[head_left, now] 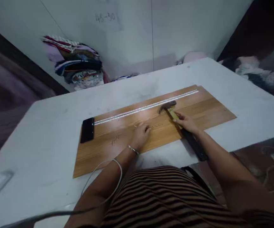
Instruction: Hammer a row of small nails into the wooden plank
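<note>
White table [44,136], right grip [187,123] wrapping hammer [173,114], left grip [140,136] curled on board [98,156]

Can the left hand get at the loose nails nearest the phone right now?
Probably yes: the left hand is over the wood-grain board, right of the loose nails, with only bare board showing between. Whether it already pinches something is hard to tell.
</note>
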Available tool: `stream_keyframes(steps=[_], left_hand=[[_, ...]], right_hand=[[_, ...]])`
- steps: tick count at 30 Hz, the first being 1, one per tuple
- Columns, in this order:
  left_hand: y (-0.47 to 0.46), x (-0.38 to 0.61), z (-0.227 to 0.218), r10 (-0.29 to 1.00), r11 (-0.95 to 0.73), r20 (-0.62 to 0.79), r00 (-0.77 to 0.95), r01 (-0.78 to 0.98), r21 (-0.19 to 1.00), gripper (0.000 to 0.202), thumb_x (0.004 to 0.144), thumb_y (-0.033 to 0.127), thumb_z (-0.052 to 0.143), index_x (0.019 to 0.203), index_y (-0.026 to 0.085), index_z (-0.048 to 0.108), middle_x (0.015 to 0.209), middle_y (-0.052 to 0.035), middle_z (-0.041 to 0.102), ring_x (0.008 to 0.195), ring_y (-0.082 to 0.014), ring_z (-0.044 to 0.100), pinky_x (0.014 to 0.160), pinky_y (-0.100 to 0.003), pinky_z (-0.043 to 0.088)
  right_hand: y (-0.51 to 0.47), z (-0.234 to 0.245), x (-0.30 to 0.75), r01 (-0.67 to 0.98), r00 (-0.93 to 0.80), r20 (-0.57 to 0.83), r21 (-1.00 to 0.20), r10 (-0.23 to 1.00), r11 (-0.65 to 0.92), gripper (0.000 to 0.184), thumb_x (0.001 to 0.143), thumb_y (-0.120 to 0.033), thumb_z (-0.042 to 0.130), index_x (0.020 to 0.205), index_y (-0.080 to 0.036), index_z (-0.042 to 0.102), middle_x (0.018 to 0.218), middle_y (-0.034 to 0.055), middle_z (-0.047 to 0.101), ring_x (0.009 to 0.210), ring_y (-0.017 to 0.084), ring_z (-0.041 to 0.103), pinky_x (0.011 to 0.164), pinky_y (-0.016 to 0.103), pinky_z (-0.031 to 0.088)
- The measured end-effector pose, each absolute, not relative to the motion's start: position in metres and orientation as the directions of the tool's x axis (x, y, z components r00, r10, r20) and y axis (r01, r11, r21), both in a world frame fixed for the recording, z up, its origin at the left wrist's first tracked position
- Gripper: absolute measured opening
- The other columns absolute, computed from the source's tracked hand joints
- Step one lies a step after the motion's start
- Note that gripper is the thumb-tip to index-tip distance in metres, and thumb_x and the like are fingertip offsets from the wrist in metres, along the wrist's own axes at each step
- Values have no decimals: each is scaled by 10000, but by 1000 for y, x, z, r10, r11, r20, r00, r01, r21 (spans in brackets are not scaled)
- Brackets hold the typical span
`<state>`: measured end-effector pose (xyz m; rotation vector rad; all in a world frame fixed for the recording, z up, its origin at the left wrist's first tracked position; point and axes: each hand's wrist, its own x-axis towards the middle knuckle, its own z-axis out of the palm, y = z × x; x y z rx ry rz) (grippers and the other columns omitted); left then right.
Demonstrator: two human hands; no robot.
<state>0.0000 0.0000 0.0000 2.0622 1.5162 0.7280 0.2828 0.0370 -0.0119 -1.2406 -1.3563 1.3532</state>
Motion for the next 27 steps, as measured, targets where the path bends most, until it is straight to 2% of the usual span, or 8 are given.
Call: stream_keyframes(steps=[7,12,17,20,23,27], left_hand=[[-2,3,6,937,-340,114,330,785,519,188,927,197,488,809,164,630,873,-56,623,855,-175,569,787,-299,460],[2,5,13,949,-301,52,312,841,450,179,922,213,495,819,160,631,875,-64,637,862,-190,576,792,-316,462],[5,5,21,930,-347,1,369,874,339,180,910,222,522,786,160,637,881,-73,651,865,-199,581,792,-318,454],[4,5,22,928,-350,5,373,866,358,187,908,226,526,783,155,646,874,-77,653,868,-200,586,789,-314,452],[1,0,23,931,-345,50,361,827,444,136,891,248,558,871,164,664,903,-66,656,882,-195,588,790,-303,454],[3,-26,22,971,-238,147,189,814,530,150,883,226,543,952,184,669,949,-57,663,915,-184,588,830,-296,450]], right_hand=[[38,-16,284,101,-147,-65,-994,987,-51,661,669,-420,772,1276,-243,580,1245,63,645,1112,241,618,996,420,476],[37,-15,286,123,-154,-93,-990,984,-74,669,697,-414,753,1311,-237,558,1202,71,666,1051,232,641,951,410,501],[36,-14,285,137,-149,-63,-990,987,-43,672,703,-422,746,1314,-219,555,1227,83,651,1057,225,635,951,399,496],[36,-14,284,132,-156,-54,-991,986,-34,657,704,-426,740,1304,-225,563,1213,78,658,1033,225,643,920,398,513],[37,-14,284,153,-167,-44,-988,985,-19,655,712,-437,731,1310,-231,560,1197,74,665,1012,225,649,888,390,529],[36,-14,285,172,-154,-49,-985,987,-22,669,707,-458,735,1312,-233,559,1187,75,670,1005,226,652,876,379,534]])
